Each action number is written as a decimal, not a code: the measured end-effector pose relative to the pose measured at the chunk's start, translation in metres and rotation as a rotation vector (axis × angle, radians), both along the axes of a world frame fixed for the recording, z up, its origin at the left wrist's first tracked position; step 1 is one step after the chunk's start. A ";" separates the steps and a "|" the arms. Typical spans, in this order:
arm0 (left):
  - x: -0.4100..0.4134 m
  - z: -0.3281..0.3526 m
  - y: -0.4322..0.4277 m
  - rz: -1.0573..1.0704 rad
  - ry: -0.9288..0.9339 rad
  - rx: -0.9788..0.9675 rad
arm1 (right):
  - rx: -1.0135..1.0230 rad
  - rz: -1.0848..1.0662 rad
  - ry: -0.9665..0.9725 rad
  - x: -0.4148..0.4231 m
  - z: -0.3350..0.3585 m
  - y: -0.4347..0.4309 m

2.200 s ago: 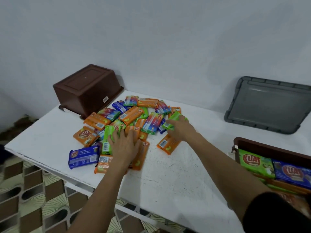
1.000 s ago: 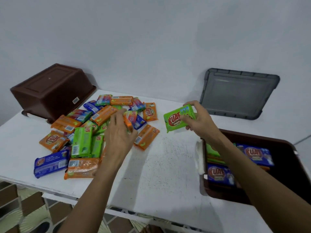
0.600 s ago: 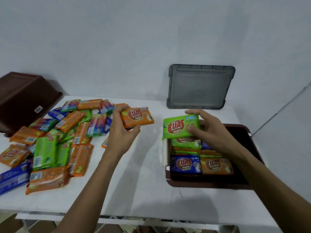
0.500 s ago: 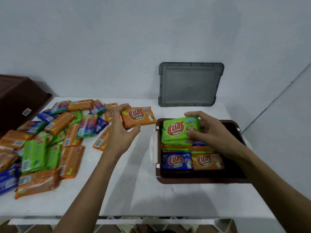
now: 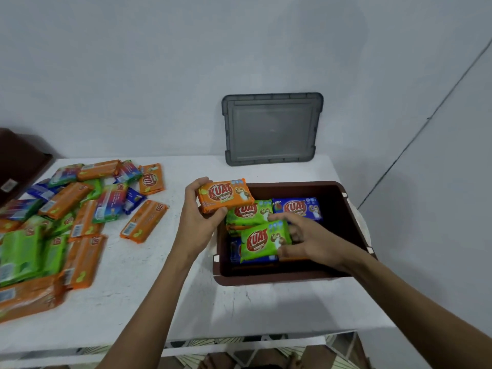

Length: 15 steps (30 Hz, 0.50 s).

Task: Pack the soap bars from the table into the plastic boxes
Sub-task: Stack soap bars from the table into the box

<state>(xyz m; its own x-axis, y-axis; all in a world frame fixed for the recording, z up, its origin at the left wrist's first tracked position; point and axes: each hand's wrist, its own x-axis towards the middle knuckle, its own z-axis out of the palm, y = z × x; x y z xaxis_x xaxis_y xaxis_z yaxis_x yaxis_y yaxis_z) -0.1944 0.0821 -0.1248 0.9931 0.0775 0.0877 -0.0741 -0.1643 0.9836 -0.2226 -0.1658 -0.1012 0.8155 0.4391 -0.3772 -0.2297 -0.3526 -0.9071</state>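
Both hands gripping KUAT soap, left hand [image 5: 196,222] orange bar [image 5: 225,195], right hand [image 5: 312,242] green bar [image 5: 262,241]

The white bench [image 5: 149,288] bears scattered soap bars [image 5: 66,209] left, an open brown box [image 5: 279,279] right, a grey lid [image 5: 271,129] leaning behind.

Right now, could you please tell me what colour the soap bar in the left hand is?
Orange soap bar, head view.

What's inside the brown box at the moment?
A green bar and a blue bar lie on top at the back. The right hand holds a second green bar over the front bars, hiding all but a blue edge. Lower layers are covered.
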 end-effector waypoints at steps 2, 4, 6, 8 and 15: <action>0.000 0.000 0.000 0.006 0.004 0.004 | -0.031 0.000 0.024 0.003 -0.005 0.004; 0.000 0.000 -0.001 0.007 0.005 0.003 | -0.113 0.031 -0.012 0.006 -0.009 0.006; -0.001 0.001 -0.002 0.010 0.006 0.005 | -0.264 0.094 -0.114 0.008 -0.012 0.007; -0.001 0.002 -0.003 0.010 0.011 0.011 | -0.399 0.157 -0.214 0.011 -0.014 0.008; -0.001 0.005 -0.003 -0.008 0.014 0.015 | -0.638 0.306 -0.367 0.018 -0.023 0.020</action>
<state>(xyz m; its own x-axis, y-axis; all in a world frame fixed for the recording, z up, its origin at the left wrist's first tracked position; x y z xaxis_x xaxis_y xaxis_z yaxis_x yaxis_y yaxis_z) -0.1958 0.0788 -0.1195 0.9949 0.0680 0.0747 -0.0616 -0.1780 0.9821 -0.2042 -0.1461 -0.1247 0.8147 0.4533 -0.3616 0.2353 -0.8284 -0.5083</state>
